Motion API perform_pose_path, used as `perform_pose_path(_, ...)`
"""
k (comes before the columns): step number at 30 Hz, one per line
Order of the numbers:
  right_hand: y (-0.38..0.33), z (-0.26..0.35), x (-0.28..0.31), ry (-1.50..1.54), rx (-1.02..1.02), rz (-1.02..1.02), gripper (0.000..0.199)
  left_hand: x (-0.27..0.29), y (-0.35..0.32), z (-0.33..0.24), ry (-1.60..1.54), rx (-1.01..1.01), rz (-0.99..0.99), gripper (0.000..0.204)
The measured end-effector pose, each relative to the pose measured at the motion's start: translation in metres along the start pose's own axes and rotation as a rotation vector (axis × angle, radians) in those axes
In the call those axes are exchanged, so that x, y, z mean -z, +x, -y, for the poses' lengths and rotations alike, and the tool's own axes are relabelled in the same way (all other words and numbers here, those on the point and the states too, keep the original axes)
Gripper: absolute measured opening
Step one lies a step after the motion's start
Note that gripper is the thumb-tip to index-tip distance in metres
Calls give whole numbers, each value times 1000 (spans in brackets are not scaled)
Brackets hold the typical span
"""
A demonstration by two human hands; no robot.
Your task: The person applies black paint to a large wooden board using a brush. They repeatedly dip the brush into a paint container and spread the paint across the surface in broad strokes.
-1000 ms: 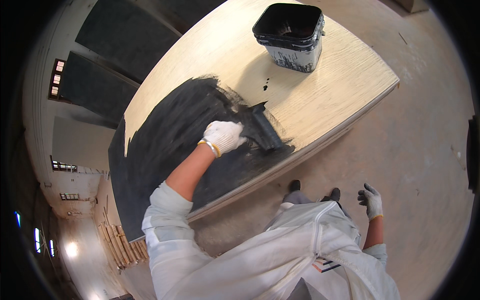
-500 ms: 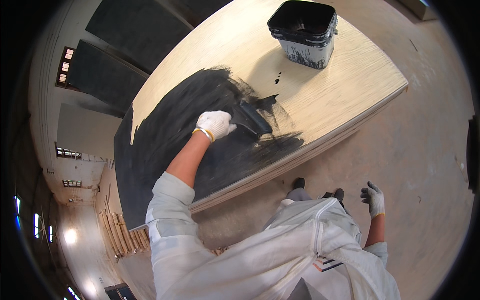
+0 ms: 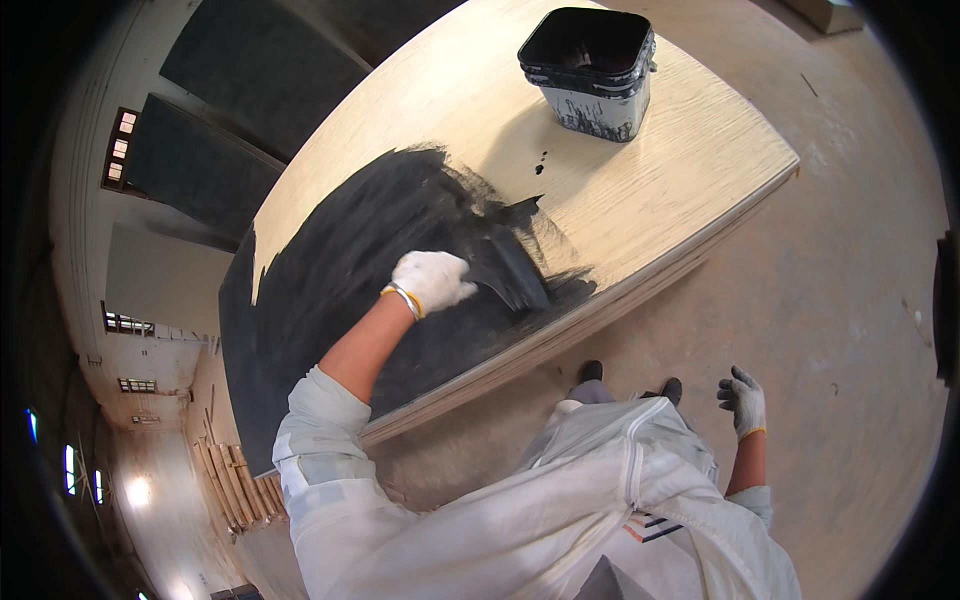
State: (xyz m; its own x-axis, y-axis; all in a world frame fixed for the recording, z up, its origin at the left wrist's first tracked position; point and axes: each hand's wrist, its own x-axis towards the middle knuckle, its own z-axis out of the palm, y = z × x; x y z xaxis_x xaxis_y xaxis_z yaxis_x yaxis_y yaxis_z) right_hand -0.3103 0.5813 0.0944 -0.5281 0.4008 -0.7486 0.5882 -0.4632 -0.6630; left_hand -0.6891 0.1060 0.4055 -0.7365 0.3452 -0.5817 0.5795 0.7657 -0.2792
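My left hand [image 3: 432, 281], in a white knit glove, is closed round the handle of a wide black-coated paint tool [image 3: 512, 272]. Its broad head is pressed to the panel; whether it is a brush, roller or scraper I cannot tell. Wet black paint [image 3: 340, 270] covers the left part of the pale wood-grain panel [image 3: 680, 150], with streaky edges beside the tool. My right hand [image 3: 742, 402], gloved with dark-stained fingertips, hangs at the right, holding nothing, its fingers loosely bent and apart. A square bucket [image 3: 597, 112] with a black rim and paint drips stands on the panel's bare part.
The panel tops a stack whose layered edge [image 3: 640, 285] faces me. Several dark panels [image 3: 205, 165] stand at the far left. Wooden poles [image 3: 228, 485] lie beyond the stack at lower left. Dusty floor [image 3: 800, 300] runs along the right. Small paint drops [image 3: 540, 163] dot the wood.
My left hand and the tool have moved slightly toward the near edge, leaving more black there. The whole view has shifted a little; my right hand still hangs apart.
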Motion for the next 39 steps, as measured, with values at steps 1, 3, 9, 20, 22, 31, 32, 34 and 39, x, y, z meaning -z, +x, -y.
perform_pose_path(1,1,0,-3,2,4,19,54,-15,5,27,-33,87,-12,47)
perform_pose_path(3,-2,-3,1,-8,0,18,54,-9,2,39,-52,180,74,48)
perform_pose_path(9,0,9,1,-35,-1,-7,55,-15,-13,26,-32,111,79,48)
perform_pose_path(20,12,19,-23,-50,-6,116,54,-2,11,13,-21,86,3,47)
perform_pose_path(22,16,20,-20,-61,9,84,54,-1,-5,-19,22,46,53,47)
perform_pose_path(31,6,3,10,-16,-40,19,55,-35,-32,7,18,28,88,52)
perform_pose_path(32,6,0,8,12,-37,11,55,-28,-27,18,-1,181,178,53)
perform_pose_path(34,6,-6,12,-8,-61,13,56,-27,-26,26,11,208,183,53)
perform_pose_path(39,11,-7,15,-20,-43,14,57,-30,-23,32,33,106,96,48)
